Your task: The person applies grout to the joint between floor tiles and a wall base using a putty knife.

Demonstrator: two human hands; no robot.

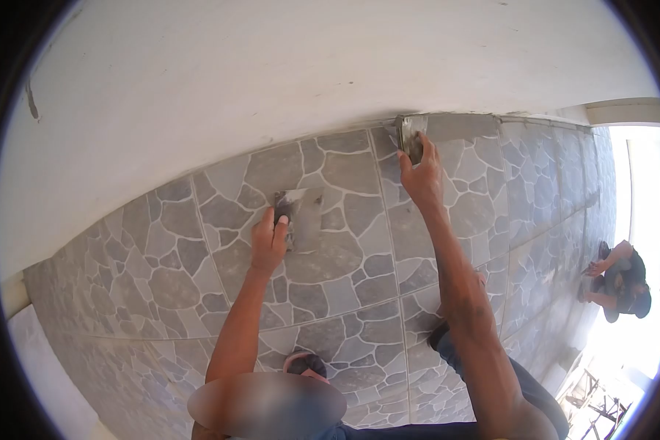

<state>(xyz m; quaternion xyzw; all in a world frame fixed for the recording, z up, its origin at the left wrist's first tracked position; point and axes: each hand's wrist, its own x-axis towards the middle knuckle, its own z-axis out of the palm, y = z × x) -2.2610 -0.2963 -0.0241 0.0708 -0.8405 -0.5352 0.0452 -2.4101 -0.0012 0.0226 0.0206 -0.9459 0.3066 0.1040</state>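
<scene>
My left hand (270, 240) is closed around the handle of a flat rectangular trowel (309, 209), its blade lying low over the stone-patterned tiles (345, 257). Smears of grey paste mark that blade. Further out, my right hand (424, 176) grips a second trowel (412, 130), which is at the joint where the floor meets the wall. Beside this tool, a strip of grey mortar (463, 126) runs along the foot of the wall to the right. My fingers hide part of both handles.
The white wall (330, 66) rises along the far side of the floor. At the right, another person (627, 282) in dark clothing and a cap crouches near the bright floor edge. My foot (305, 362) rests on the tiles. Thin frames (594, 400) stand lower right.
</scene>
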